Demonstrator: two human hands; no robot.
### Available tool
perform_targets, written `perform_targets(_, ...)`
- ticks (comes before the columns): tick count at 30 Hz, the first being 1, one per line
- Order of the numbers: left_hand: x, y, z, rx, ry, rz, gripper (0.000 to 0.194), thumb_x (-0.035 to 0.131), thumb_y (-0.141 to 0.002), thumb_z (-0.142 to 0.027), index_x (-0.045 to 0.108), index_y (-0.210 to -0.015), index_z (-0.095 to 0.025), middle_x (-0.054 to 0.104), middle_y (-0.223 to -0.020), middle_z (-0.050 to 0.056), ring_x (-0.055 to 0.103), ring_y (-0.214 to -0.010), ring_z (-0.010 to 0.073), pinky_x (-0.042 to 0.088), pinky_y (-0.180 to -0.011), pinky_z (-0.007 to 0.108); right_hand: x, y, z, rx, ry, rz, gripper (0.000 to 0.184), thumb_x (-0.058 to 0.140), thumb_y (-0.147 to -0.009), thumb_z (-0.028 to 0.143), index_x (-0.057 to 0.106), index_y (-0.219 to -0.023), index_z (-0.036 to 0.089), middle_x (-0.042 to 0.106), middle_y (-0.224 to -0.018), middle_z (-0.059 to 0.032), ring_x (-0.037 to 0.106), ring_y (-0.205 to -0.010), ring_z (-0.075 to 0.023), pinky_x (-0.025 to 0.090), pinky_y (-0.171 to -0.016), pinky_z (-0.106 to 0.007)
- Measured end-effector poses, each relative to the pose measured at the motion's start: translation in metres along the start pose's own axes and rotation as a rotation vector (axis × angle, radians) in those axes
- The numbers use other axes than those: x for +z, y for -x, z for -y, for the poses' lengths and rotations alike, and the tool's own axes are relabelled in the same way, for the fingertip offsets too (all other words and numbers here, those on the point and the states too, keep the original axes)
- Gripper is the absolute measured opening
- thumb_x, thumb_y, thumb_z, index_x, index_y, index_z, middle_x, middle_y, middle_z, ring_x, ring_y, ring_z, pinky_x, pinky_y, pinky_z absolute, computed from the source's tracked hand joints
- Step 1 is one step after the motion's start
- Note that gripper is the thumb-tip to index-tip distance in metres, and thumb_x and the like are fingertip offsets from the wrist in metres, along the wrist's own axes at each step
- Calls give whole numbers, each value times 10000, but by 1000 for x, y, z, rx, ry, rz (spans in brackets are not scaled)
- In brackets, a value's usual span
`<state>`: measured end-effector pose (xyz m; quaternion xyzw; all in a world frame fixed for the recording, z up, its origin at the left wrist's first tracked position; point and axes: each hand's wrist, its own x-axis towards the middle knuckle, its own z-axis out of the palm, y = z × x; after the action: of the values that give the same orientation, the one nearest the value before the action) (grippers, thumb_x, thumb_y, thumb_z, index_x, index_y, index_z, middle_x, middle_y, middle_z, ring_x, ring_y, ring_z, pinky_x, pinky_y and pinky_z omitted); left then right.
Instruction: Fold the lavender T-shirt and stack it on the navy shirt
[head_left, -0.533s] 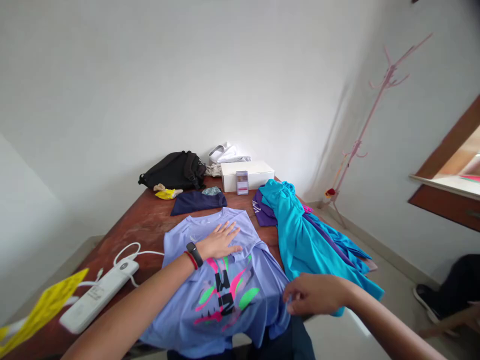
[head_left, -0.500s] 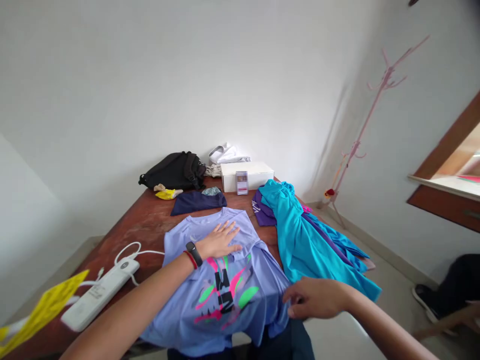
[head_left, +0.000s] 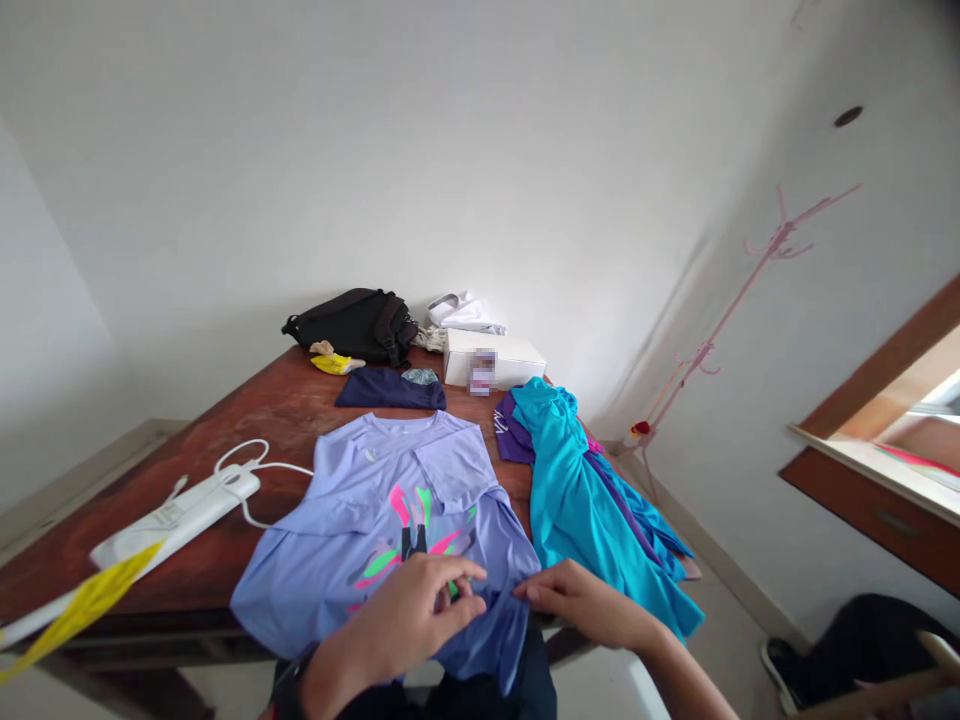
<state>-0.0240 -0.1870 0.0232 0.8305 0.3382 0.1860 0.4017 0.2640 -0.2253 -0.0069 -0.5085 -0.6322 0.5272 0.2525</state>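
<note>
A lavender T-shirt (head_left: 390, 500) with a pink, green and black print lies spread on the wooden table (head_left: 247, 400), its lower part hanging over the near edge. My left hand (head_left: 397, 630) and my right hand (head_left: 585, 605) are both at the near end of the shirt, close together. The left fingers curl over the fabric by the print. The right fingertips pinch a fold near the shirt's right side. Beside the shirt lies a turquoise garment (head_left: 577, 490) over a purple garment (head_left: 514, 430).
At the back of the table are a black bag (head_left: 352, 325), a white box (head_left: 487, 360) and folded navy cloth (head_left: 390, 390). A white power strip (head_left: 180, 515) with a cable lies at the left. A seated person's dark-trousered leg (head_left: 847, 650) shows at the lower right.
My left hand has moved from the middle of the shirt to its near end, next to my right hand. The view has tilted and shifted, and the shirt now shows a fold.
</note>
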Motion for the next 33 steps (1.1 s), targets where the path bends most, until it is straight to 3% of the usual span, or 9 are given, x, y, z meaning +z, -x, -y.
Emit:
perform_targets(4,11,-2,1,-65,50,-63,331,606,-881,-527,744,-951,-235,759,-877,13,671,-692,180,446,-613,256,3,-18,33,59,-344,-83,523,678,-851,609,756,-1128,173,730,-897,-74,704,-846,-211,543,-875,-403)
perform_targets(8,20,-12,4,-81,45,-158,373,657,-823,-582,721,-856,-216,753,-819,37,682,-724,215,435,-632,271,14,-46,59,-19,-602,-76,510,717,-853,524,707,-1222,173,738,-1034,-122,706,-1006,-253,525,-941,-442)
perform_targets(12,27,-20,15,-134,11,-306,368,554,-910,-532,660,-781,-205,706,-709,51,650,-663,218,404,-611,286,26,-66,68,-103,-633,-28,506,704,-866,487,666,-1292,218,681,-1246,-128,611,-1215,-290,491,-996,-462)
perform_targets(16,23,-23,27,-97,149,-389,392,440,-980,-486,597,-764,-199,627,-666,21,579,-636,181,382,-590,269,34,-69,65,-164,-487,60,546,697,-893,443,563,-1405,310,560,-1438,-69,542,-1286,-250,409,-1083,-435)
perform_targets(20,13,-25,37,-106,444,-388,406,459,-954,-556,557,-793,-197,559,-669,-12,538,-631,156,416,-572,245,41,-67,53,-136,-316,98,658,705,-883,468,455,-1482,357,629,-1216,-37,633,-989,-194,504,-918,-378)
perform_targets(23,10,-31,45,-157,633,-360,425,501,-905,-616,546,-828,-201,519,-658,-35,526,-592,144,428,-513,232,47,-65,44,-97,-227,93,775,735,-849,481,379,-1526,356,617,-994,-10,596,-777,-159,529,-738,-324)
perform_targets(29,3,-43,51,-215,742,-355,455,562,-840,-657,513,-799,-207,480,-603,-61,524,-514,131,427,-446,218,56,-56,43,-136,-8,63,847,744,-851,377,293,-1567,340,628,-929,1,604,-772,-163,476,-694,-285)
perform_targets(33,-6,-46,47,-280,749,-255,500,586,-806,-677,578,-910,-189,583,-679,-25,611,-559,167,475,-468,246,61,-55,44,-181,135,-4,881,703,-868,289,205,-1593,326,599,-851,28,555,-700,-137,437,-637,-258)
